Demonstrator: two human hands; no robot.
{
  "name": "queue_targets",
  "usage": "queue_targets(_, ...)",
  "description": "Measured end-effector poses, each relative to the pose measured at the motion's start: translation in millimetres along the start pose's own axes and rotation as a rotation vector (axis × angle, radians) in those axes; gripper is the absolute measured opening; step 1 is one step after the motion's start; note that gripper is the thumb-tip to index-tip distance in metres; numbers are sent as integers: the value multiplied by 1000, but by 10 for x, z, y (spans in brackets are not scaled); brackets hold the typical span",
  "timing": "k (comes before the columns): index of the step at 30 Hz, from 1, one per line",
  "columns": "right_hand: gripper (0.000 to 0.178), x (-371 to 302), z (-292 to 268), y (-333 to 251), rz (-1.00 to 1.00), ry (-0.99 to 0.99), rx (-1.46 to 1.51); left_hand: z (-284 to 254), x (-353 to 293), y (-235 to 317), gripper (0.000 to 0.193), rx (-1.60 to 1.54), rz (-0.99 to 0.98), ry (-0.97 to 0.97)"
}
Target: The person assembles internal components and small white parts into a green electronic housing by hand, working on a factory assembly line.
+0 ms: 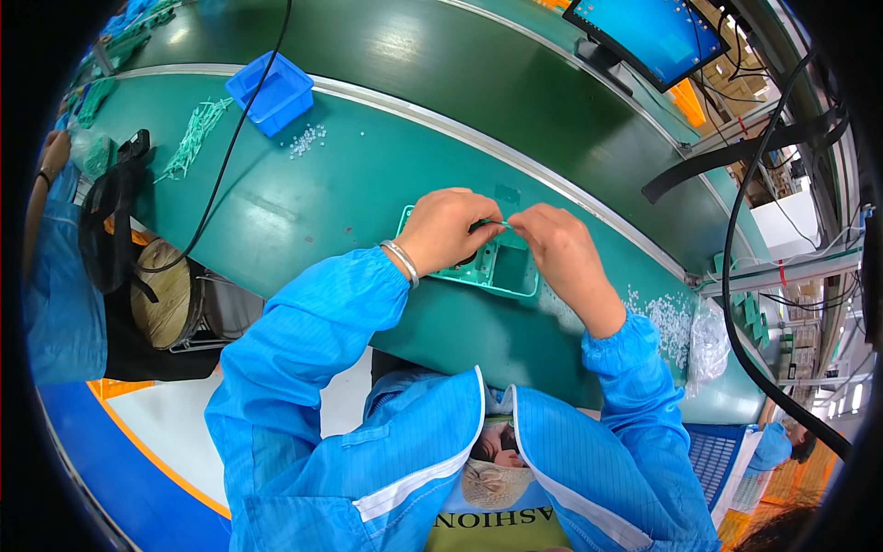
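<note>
On the green bench, a shallow green plastic housing (515,272) with inner compartments lies in front of me. My left hand (446,230) is over its left part, thumb and fingers pinched together. My right hand (563,256) is above its right end, also in a pinch. Between the fingertips of both hands runs a thin green strip (502,224), held just over the housing's far side. My left hand hides much of the housing's left part, and the strip's ends are covered by fingers.
A blue bin (272,96) stands far left, beside thin green strips (195,136) and small clear pieces (307,140). More small pieces (670,324) and a clear plastic bag (707,339) lie right. Beyond runs a dark green belt (405,55). Black cables (736,230) hang nearby; someone sits left.
</note>
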State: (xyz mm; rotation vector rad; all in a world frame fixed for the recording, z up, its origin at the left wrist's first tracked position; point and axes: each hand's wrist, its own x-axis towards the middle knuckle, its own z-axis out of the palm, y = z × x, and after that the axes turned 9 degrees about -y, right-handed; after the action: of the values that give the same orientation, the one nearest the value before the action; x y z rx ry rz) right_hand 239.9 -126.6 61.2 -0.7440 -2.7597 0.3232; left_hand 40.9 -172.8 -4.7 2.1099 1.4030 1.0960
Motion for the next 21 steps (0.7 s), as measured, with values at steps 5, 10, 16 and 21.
queue_targets(5,14,8,26,22,-12,7,6,-7,-11,-6,14,23,19,12)
queue_targets(10,10,-8,54,-19,2,44,-39,6,-16,-10,13,-1,47,29)
queue_targets(16,11,-27,72,-29,15,56,-102,16,-5,-19,13,1,70,40)
queue_targets(21,11,-4,46,-48,-32,59,-167,13,-4,-22,12,33,76,42)
